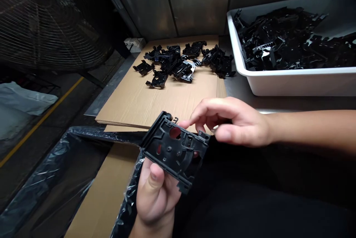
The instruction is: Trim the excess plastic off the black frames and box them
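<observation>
My left hand (157, 193) holds a black plastic frame (178, 149) from below, tilted, with the thumb at its near edge. The frame has round and slotted cutouts, raised ribs and small clips; skin shows through some holes. My right hand (236, 121) is at the frame's right end, fingers half curled and thumb apart from them. Its fingertips are close to the upper edge; whether they touch it I cannot tell. Beyond my hands, several similar black parts (169, 62) lie in a loose pile on stacked cardboard sheets (133, 101).
A white plastic bin (303, 82) full of black parts stands at the right. An open box lined with black plastic film (55, 178) is at the lower left. A large caged fan (41, 23) stands at the upper left, and a metal wall (197, 4) rises behind the cardboard.
</observation>
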{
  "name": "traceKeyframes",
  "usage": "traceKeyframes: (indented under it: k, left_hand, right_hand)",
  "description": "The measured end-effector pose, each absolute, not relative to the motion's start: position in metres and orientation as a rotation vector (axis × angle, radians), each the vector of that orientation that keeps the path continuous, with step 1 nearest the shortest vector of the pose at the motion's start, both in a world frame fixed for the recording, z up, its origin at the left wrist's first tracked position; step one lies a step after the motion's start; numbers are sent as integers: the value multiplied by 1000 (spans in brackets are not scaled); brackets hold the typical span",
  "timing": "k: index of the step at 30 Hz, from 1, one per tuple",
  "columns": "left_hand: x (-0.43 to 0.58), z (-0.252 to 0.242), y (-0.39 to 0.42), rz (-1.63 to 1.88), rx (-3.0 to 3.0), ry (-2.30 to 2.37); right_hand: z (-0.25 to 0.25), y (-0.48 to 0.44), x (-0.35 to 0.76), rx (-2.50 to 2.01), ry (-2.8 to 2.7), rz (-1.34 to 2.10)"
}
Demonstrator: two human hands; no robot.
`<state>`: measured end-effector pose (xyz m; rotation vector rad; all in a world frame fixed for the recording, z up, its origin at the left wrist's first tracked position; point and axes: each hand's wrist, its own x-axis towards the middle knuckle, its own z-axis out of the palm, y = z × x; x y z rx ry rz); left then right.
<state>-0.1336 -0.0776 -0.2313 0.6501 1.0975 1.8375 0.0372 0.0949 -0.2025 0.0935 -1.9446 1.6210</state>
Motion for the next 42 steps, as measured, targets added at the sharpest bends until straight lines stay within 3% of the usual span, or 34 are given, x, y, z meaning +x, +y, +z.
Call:
traceKeyframes:
  k: [9,14,22,32,42]
  left_hand:
    - [-148,-233,-70,1837,877,1124]
    - [-153,-232,-74,1782,1140,1265]
    - [-165,-233,-75,1830,1214,1336]
    - [-162,-236,-72,1781,1254,1338]
    - [-160,-241,-70,1945,1121,1379]
  right_hand:
    - [-216,93,32,97,-2063,1164]
    - [-221,92,29,154,-2045,1220]
    - [-223,98,28,175,-1768,1600]
    - [-217,103,26,171,-1993,1425]
    - [-227,89,27,117,-1983,1212]
